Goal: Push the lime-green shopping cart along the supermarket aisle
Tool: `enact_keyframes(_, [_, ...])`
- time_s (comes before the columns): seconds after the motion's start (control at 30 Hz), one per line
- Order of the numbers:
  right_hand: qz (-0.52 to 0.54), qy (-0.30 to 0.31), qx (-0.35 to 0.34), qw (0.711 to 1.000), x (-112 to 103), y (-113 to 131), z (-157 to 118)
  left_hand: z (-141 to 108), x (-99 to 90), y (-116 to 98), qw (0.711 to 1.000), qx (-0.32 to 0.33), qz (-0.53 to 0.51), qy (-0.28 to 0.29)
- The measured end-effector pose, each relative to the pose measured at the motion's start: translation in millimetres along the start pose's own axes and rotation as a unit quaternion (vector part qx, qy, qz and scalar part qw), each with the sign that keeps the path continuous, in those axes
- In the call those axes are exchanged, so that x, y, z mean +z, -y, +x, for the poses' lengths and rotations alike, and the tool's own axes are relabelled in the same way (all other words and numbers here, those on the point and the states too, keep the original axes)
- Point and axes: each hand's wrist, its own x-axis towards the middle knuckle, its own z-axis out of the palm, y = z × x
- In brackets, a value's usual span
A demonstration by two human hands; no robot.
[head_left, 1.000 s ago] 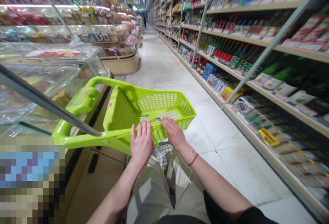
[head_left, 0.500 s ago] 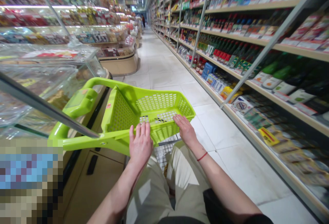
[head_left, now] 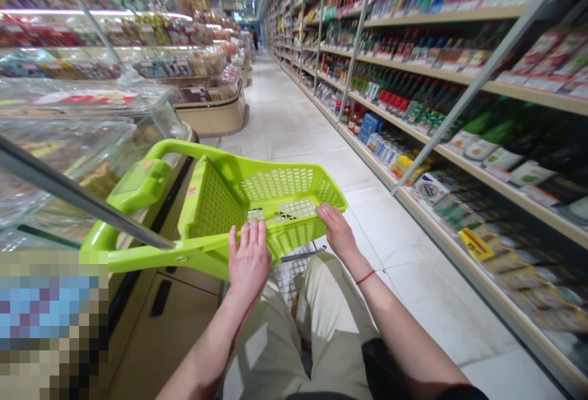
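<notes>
A shopper's hands rest on a lime-green plastic shopping basket (head_left: 294,237) in a supermarket aisle, seen from a camera on the shopper's head. The left hand (head_left: 249,262) lies across the basket's near rim, its fingers (head_left: 245,236) slightly spread and uncurled, the grip open and pinching nothing. The right hand (head_left: 339,233) rests on the rim at the basket's right corner, its fingers (head_left: 324,211) pressed loosely together, likewise not closed around the plastic. A red cord bracelet (head_left: 365,277) circles the right wrist.

The basket has perforated lattice walls and a long, rounded handle (head_left: 142,187) curving away to the left. A small red-and-white label (head_left: 192,190) on its side wall is too small to read. Wire mesh (head_left: 291,277) shows just below the basket, above the shopper's beige trousers (head_left: 331,314).

To the right, wood-edged shelves (head_left: 459,161) carry green bottles with red caps (head_left: 390,101) and a blue package (head_left: 371,127), their labels blurred. A yellow shelf sign (head_left: 476,244) bears red lettering, also unreadable. To the left, glass display cases (head_left: 78,136) hold packaged goods behind a grey metal bar (head_left: 78,195). A pale tiled floor (head_left: 390,222) runs toward a distant figure (head_left: 255,38). A pixelated patch (head_left: 50,326) covers the lower-left corner.
</notes>
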Motion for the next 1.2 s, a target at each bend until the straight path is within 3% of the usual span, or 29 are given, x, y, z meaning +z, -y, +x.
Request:
enact_keyframes(0.17, [-0.008, -0.033, 0.039, 0.999, -2.8, -32.2, -5.6, 0.1, -0.6, -0.9, 1.0, -0.002, -0.007, -0.003])
enact_keyframes(0.27, [-0.013, -0.044, 0.06, 0.997, -2.5, -39.1, -6.8, 0.6, -0.8, -1.1, 1.0, -0.002, -0.005, -0.004])
enact_keyframes(0.4, [-0.031, -0.05, 0.069, 0.996, -0.1, -24.0, -5.2, 0.9, -0.7, -1.0, 1.0, 0.0, 0.0, -0.003])
enact_keyframes(0.6, [0.0, 0.007, -0.006, 1.0, 2.2, 6.4, -0.7, 0.2, 0.2, -0.2, 1.0, 0.005, 0.003, -0.006])
enact_keyframes(0.97, [-0.032, -0.056, 0.065, 0.996, -8.8, -52.1, -11.0, -0.3, 1.2, -0.3, 1.0, -0.002, -0.021, -0.007])
enact_keyframes(1.07, [-0.04, -0.075, 0.088, 0.993, -4.5, -47.8, -10.6, -0.5, 1.2, -0.3, 1.0, -0.001, -0.015, -0.007])
enact_keyframes(1.2, [-0.032, -0.075, 0.084, 0.993, 7.1, -24.7, -8.0, -0.7, 0.9, 0.0, 1.0, 0.003, -0.006, -0.002])
